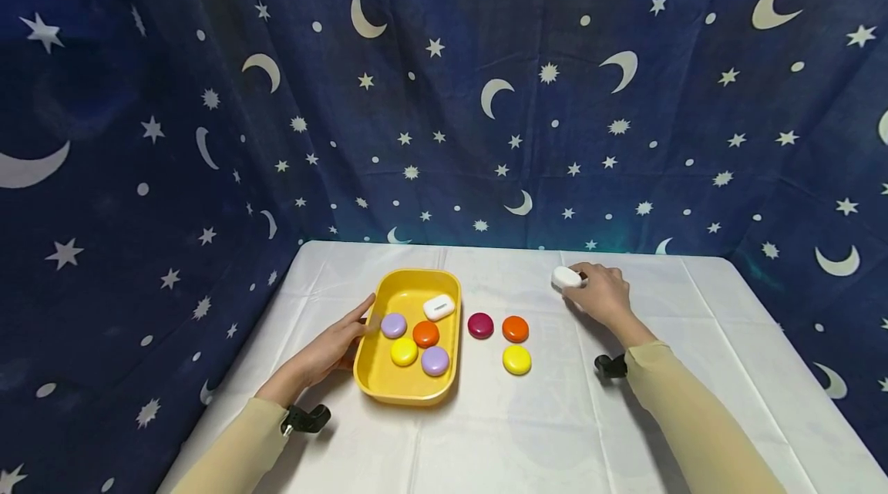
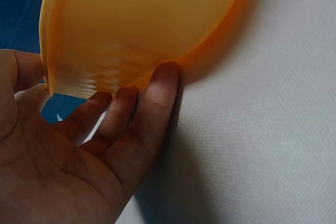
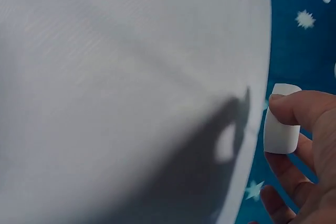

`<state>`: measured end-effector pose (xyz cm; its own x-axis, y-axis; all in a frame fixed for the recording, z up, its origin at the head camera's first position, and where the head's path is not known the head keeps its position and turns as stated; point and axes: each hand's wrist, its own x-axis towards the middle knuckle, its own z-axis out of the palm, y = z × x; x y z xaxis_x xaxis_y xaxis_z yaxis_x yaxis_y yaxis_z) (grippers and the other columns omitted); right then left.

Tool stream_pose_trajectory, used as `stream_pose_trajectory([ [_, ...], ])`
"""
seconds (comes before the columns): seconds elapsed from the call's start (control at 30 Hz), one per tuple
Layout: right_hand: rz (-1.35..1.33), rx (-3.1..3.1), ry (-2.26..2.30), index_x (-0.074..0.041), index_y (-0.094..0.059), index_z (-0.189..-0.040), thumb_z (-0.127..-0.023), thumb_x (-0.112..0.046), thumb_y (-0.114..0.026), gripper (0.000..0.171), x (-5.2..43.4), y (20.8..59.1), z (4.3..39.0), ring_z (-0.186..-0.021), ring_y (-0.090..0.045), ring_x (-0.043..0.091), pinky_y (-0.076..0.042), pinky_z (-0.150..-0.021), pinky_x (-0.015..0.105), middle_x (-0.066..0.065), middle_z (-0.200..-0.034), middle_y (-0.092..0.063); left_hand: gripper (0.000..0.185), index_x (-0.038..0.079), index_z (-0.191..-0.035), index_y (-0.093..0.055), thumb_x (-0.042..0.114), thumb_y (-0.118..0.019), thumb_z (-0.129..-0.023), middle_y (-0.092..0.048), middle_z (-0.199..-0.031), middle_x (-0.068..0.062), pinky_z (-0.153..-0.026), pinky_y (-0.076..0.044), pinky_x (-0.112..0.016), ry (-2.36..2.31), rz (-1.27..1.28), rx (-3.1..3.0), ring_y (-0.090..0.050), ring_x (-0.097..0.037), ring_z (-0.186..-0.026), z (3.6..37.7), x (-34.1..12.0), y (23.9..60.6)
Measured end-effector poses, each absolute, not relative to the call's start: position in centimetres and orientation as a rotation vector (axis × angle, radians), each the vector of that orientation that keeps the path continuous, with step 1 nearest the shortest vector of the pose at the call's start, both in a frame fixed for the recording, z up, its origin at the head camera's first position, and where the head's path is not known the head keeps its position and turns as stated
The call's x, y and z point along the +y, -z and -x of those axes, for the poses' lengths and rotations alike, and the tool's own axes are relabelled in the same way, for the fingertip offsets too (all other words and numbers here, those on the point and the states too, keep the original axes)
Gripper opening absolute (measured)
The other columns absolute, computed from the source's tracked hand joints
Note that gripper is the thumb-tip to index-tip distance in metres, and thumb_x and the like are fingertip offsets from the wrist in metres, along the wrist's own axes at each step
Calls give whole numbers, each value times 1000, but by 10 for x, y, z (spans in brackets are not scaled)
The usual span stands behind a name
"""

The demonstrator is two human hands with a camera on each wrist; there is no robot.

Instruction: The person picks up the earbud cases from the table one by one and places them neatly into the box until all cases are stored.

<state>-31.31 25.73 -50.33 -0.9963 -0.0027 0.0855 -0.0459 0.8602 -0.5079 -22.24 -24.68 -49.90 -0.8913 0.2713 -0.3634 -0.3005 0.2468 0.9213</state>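
A yellow tray (image 1: 398,390) sits on the white table and holds a white case (image 1: 438,307), two purple discs (image 1: 393,324), an orange disc (image 1: 425,334) and a yellow disc (image 1: 404,352). My left hand (image 1: 340,344) rests flat against the tray's left wall, fingers (image 2: 157,103) straight along the tray (image 2: 142,19). My right hand (image 1: 602,294) pinches a second white case (image 1: 566,277) at the far right of the table; in the right wrist view the white case (image 3: 281,127) sits between thumb and fingers.
A dark red disc (image 1: 480,325), an orange disc (image 1: 515,328) and a yellow disc (image 1: 516,359) lie on the white tablecloth (image 1: 527,425) just right of the tray. A dark blue star-and-moon curtain (image 1: 444,93) encloses the back and sides.
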Motion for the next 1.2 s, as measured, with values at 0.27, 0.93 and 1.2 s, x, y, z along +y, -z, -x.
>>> stream_pose_trajectory([
  [0.27, -163, -2864, -888, -5, -63, -135, -89, -30, -75, 53, 230, 479, 312, -120, -42, 42, -29, -97, 60, 22, -130, -63, 66, 38, -164, -18, 31, -48, -106, -40, -155, -24, -84, -59, -45, -1676, 23, 2074, -62, -30, -113, 223, -247, 496],
  [0.93, -575, -2806, -920, -20, -72, -127, -85, -36, -82, 46, 123, 427, 287, -126, -42, 32, -33, -105, 53, 0, -106, -66, 67, 36, -165, -14, 29, -47, -107, -43, -151, -24, -84, -59, -46, -1687, -26, 2060, -62, -32, -113, 221, -248, 495],
  [1.2, -701, -2811, -831, -22, -74, -124, -82, -38, -85, 46, 82, 422, 288, -117, -44, 25, -34, -102, 48, -4, -104, -68, 66, 36, -165, -16, 29, -46, -107, -42, -152, -24, -83, -59, -45, -1677, -15, 2074, -64, -31, -110, 221, -248, 494],
])
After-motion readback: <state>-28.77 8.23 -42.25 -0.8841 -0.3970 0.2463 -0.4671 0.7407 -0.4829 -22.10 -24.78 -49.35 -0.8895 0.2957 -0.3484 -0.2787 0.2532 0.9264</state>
